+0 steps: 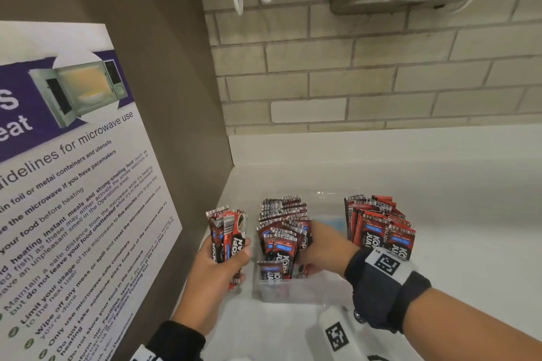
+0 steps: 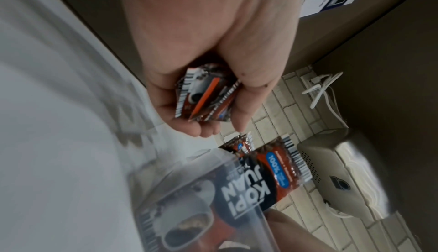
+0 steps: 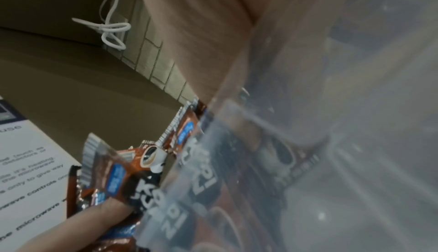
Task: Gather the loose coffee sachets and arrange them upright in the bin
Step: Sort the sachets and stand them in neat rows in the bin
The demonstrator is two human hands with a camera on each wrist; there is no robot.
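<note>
Right hand [image 1: 325,246], nearest w/ wrist strap, reaches into clear bin [image 1: 293,290] on white counter [image 1: 440,214]; fingers hidden among upright sachets [image 1: 283,231], grip can't be told. Left hand [image 1: 218,264], beside bin, fingers curled round sachet bundle [image 1: 225,231].

The left hand [image 2: 208,53] curls around a bundle of coffee sachets [image 2: 205,98] near the frame's centre. At five o'clock, more sachets [image 2: 267,177] stand in the clear bin [image 2: 189,190]. A steel wall unit [image 2: 343,177] sits at four o'clock against the brick tiles [image 2: 272,121].
</note>
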